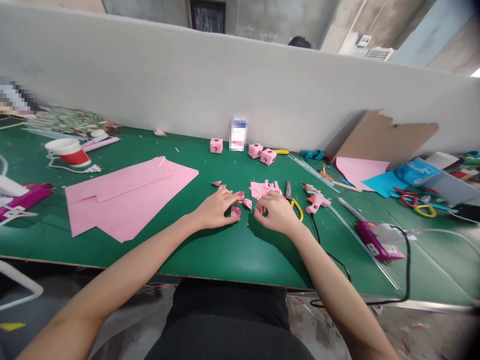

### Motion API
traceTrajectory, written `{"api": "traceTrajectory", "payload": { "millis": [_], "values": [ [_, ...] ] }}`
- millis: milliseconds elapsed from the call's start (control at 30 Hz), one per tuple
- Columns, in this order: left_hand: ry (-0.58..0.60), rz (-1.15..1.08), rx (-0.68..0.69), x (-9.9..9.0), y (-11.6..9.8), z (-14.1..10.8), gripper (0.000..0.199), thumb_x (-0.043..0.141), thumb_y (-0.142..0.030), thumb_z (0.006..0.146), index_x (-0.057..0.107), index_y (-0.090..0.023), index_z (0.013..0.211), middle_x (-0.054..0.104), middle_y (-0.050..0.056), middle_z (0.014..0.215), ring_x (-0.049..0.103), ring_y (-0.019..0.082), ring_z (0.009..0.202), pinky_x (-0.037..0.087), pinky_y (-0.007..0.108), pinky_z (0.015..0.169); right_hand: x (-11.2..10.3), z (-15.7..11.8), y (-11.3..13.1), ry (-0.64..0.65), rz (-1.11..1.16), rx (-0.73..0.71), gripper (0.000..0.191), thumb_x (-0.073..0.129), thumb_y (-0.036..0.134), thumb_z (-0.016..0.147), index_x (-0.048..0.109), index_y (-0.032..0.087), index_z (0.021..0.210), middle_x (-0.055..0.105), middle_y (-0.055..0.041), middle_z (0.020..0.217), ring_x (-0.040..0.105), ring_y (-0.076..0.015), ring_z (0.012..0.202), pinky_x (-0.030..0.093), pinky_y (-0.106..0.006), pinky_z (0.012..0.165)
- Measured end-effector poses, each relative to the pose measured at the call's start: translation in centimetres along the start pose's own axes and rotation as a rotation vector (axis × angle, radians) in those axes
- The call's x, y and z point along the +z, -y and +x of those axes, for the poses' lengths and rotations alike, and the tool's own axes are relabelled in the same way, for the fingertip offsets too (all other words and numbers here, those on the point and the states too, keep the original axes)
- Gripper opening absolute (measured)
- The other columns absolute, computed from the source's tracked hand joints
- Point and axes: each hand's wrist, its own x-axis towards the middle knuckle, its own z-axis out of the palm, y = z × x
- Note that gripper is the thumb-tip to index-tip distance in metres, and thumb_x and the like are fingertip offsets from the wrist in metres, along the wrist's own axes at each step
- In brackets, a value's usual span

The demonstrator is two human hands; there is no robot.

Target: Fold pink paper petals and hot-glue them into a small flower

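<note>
My left hand rests on the green table with its fingertips on small pink paper pieces. One curled pink piece lies under its thumb. My right hand is beside it, fingers curled, pinching a small pink scrap. More cut pink scraps lie just beyond both hands. Three small pink paper cubes stand farther back near the white partition.
Large pink paper sheets lie at left, with a red-and-white paper cup behind. Yellow-handled scissors, a pink glue gun with black cord and a purple tool sit at right. Cardboard, blue paper and more scissors crowd the far right.
</note>
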Motion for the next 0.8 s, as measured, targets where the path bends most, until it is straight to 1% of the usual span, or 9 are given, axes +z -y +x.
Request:
{"api": "traceTrajectory", "payload": {
  "millis": [133,200,267,367,433,500,567,667,800],
  "values": [
    [0.029,0.001,0.019,0.3,0.3,0.0,0.057,0.066,-0.039,0.083,0.052,-0.017,0.134,0.062,0.016,0.128,0.050,0.035,0.129,0.039,0.052,0.107,0.3,0.0,-0.1,0.024,-0.019,0.019,0.025,0.062,0.029,0.083,0.058,0.021,0.060,0.065,-0.0039,0.063,0.054,-0.0208,0.071,0.038,-0.032,0.069],
    [0.020,-0.030,0.023,0.3,0.3,0.0,0.057,0.064,-0.037,0.085,0.050,-0.017,0.136,0.063,0.015,0.127,0.051,0.034,0.129,0.039,0.053,0.107,0.3,0.0,-0.1,0.003,-0.002,0.034,0.030,0.060,0.035,0.088,0.059,0.021,0.061,0.066,-0.0046,0.065,0.055,-0.0210,0.073,0.038,-0.033,0.070],
    [0.005,-0.085,0.024,0.2,0.2,0.0,0.058,0.063,-0.035,0.086,0.046,-0.019,0.139,0.065,0.013,0.123,0.056,0.032,0.123,0.041,0.053,0.106,0.3,0.1,-0.1,-0.066,0.026,0.062,0.034,0.055,0.037,0.093,0.059,0.021,0.063,0.066,-0.0052,0.067,0.056,-0.0211,0.075,0.039,-0.033,0.072],
    [-0.030,-0.178,0.023,-0.1,-0.3,0.1,0.059,0.063,-0.034,0.087,0.042,-0.022,0.141,0.068,0.009,0.116,0.063,0.026,0.111,0.043,0.050,0.105,0.1,0.2,0.0,-0.219,0.098,0.137,0.036,0.048,0.035,0.097,0.059,0.021,0.066,0.066,-0.0057,0.071,0.056,-0.0210,0.077,0.041,-0.033,0.075],
    [-0.075,-0.207,0.019,-0.3,-0.6,0.1,0.054,0.063,-0.033,0.088,0.044,-0.023,0.137,0.068,0.007,0.117,0.063,0.024,0.111,0.040,0.050,0.108,0.1,0.3,0.1,-0.298,0.160,0.181,0.034,0.048,0.035,0.097,0.059,0.021,0.068,0.066,-0.0054,0.072,0.056,-0.0209,0.077,0.041,-0.033,0.075],
    [-0.134,-0.205,0.014,-0.4,-0.8,0.0,0.050,0.063,-0.033,0.088,0.046,-0.024,0.134,0.066,0.007,0.120,0.061,0.024,0.114,0.038,0.051,0.109,0.1,0.4,0.1,-0.329,0.236,0.207,0.033,0.049,0.036,0.097,0.058,0.021,0.069,0.066,-0.0046,0.073,0.056,-0.0203,0.076,0.042,-0.033,0.074],
    [-0.192,-0.203,0.017,-0.3,-1.0,0.0,0.049,0.063,-0.032,0.088,0.046,-0.024,0.133,0.065,0.008,0.123,0.061,0.024,0.114,0.042,0.050,0.106,0.4,0.4,0.2,-0.329,0.315,0.226,0.031,0.050,0.036,0.096,0.060,0.021,0.071,0.066,-0.0040,0.074,0.057,-0.0196,0.076,0.043,-0.032,0.073],
    [-0.267,-0.208,0.036,0.0,-1.0,-0.1,0.048,0.062,-0.029,0.090,0.043,-0.023,0.134,0.065,0.008,0.123,0.062,0.022,0.110,0.048,0.045,0.100,0.8,0.5,0.5,-0.282,0.474,0.263,0.024,0.054,0.039,0.094,0.066,0.021,0.085,0.069,-0.0039,0.082,0.061,-0.0188,0.077,0.045,-0.032,0.072],
    [-0.334,-0.164,0.067,0.4,-1.2,-0.1,0.042,0.061,-0.032,0.091,0.047,-0.022,0.129,0.065,0.009,0.125,0.059,0.023,0.117,0.046,0.045,0.102,1.4,0.6,1.4,-0.166,0.757,0.288,0.026,0.058,0.044,0.091,0.067,0.021,0.099,0.071,-0.0047,0.095,0.065,-0.0187,0.085,0.049,-0.032,0.074]
  ]
}}
